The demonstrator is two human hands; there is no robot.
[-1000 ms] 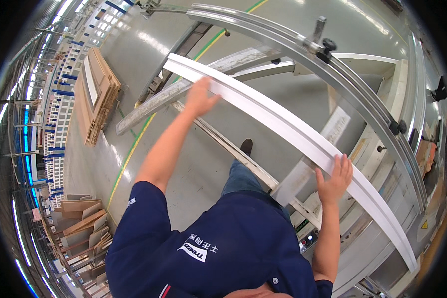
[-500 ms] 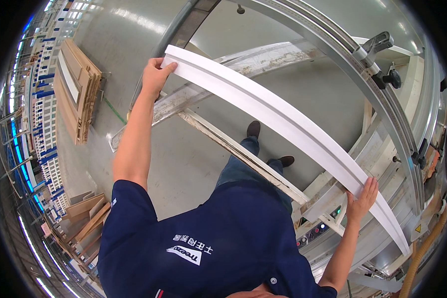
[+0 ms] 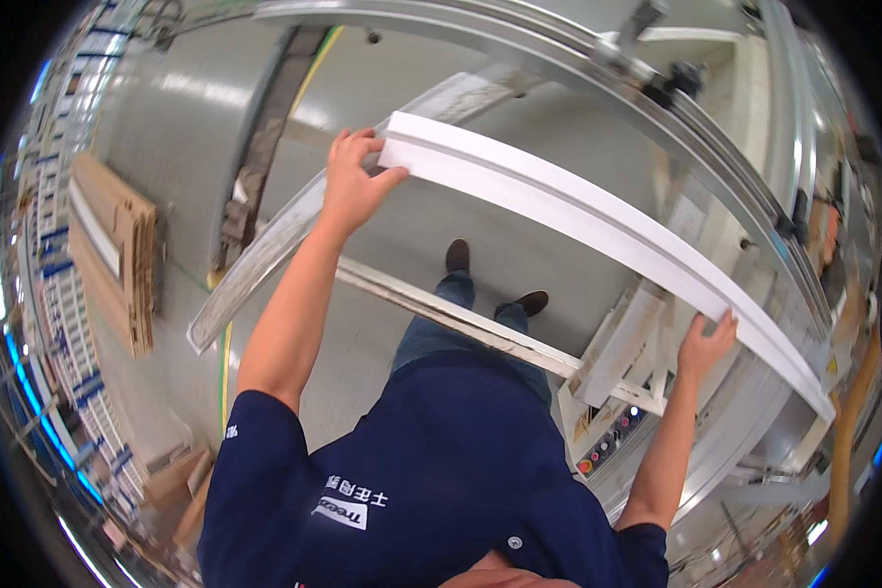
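A long white board (image 3: 559, 209) with a groove along its length spans the view from upper middle to lower right, bowed by the lens. My left hand (image 3: 355, 181) is at its left end, thumb below and fingers above, closed on the end corner. My right hand (image 3: 708, 343) grips the near edge toward the other end, with fingertips against the board; part of the grip is hidden. The board is held over the metal frame of a machine, whose pale crossbar (image 3: 461, 320) runs between the board and my body.
A metal guide rail (image 3: 598, 73) with clamps arcs beyond the board. A control panel with coloured buttons (image 3: 608, 441) is below my right hand. Stacked brown panels (image 3: 113, 255) stand at the left, and a yellowish hose (image 3: 846, 431) hangs at far right.
The board and my left hand have shifted right in view; the board's right end is higher. My right hand has slid from lying over the board to its near edge. The surroundings have turned.
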